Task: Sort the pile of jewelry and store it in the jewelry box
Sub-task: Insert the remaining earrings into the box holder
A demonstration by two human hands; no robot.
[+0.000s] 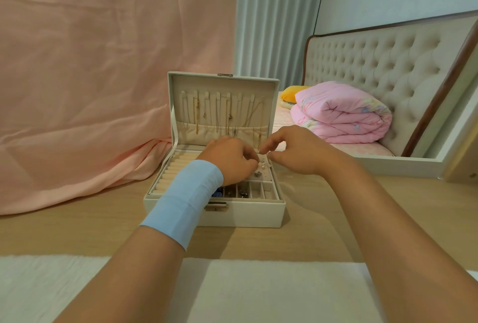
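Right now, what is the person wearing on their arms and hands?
The left hand has a wide light-blue band wrapped round its wrist, with an overlapping seam. The right hand and forearm are bare: no sleeve, watch or band. No rings show on either hand.

The jewelry box (pixel 243 215) is cream-white, lined beige; wristband (pixel 186 201) pale blue; counter (pixel 310 219) light wood-grain; draped sheet (pixel 90 64) peach-pink; folded quilt (pixel 344 115) pink, faintly floral; cushion (pixel 291 92) orange-yellow.

We see bare table (pixel 323 219) before and right of the jewelry box (pixel 243 215); its upright lid (pixel 222 84) walls the rear, a sheet (pixel 90 115) the left.
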